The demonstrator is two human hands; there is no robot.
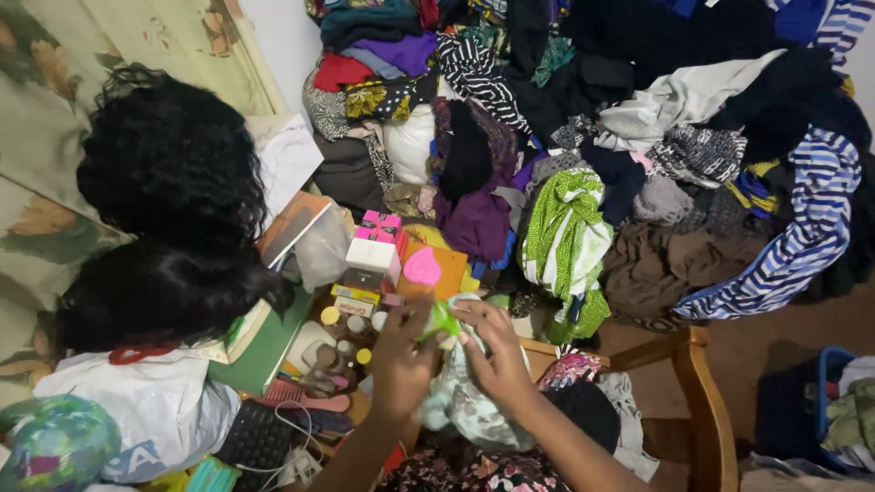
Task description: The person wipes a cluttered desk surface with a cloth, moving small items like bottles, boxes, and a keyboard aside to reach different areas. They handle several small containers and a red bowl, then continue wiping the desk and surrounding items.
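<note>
In the head view, both the left hand [401,360] and right hand [492,351] pinch a small bright green item [441,321] between closed fingertips at 6 o'clock, with a pink-and-white box [375,244] and orange package [445,266] just beyond at 12 o'clock.

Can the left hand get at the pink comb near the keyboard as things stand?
Probably yes, once freed. The left hand is pinching a small green item with the right hand. The pink comb lies uncovered just below-left of it, beside the black keyboard, with nothing on top.
</note>
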